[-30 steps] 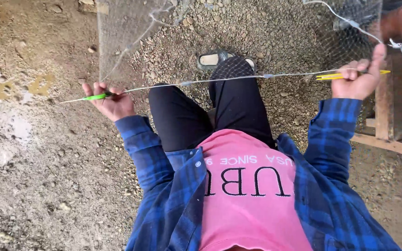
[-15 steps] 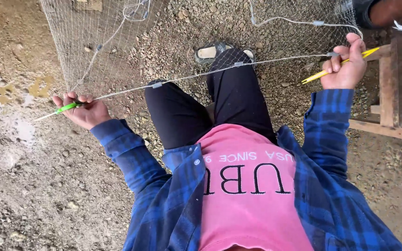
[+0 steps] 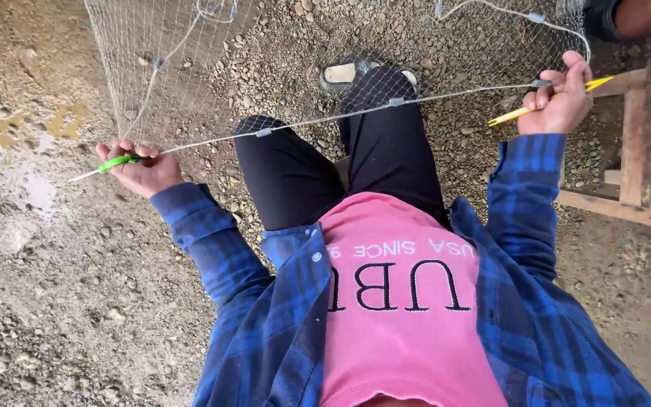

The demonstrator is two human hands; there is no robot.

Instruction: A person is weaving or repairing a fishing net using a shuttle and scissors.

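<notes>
The left hand [image 3: 139, 169], at nine o'clock, has its fingers closed on a green netting needle [image 3: 114, 163]; the right hand [image 3: 559, 102], at two o'clock, grips a yellow needle [image 3: 525, 112]. Between them a cord [image 3: 325, 119] edging the fishing net [image 3: 265, 60] seems taut.

Taut cord [image 3: 325, 120] spans above knees, wooden frame [image 3: 642, 151] crowds right, open gravel [image 3: 54, 301] left

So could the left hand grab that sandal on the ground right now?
Probably not. The left hand is shut on a green tool and the net's line, out to the side. The sandal lies beyond the knees, and the net hangs between.
</notes>
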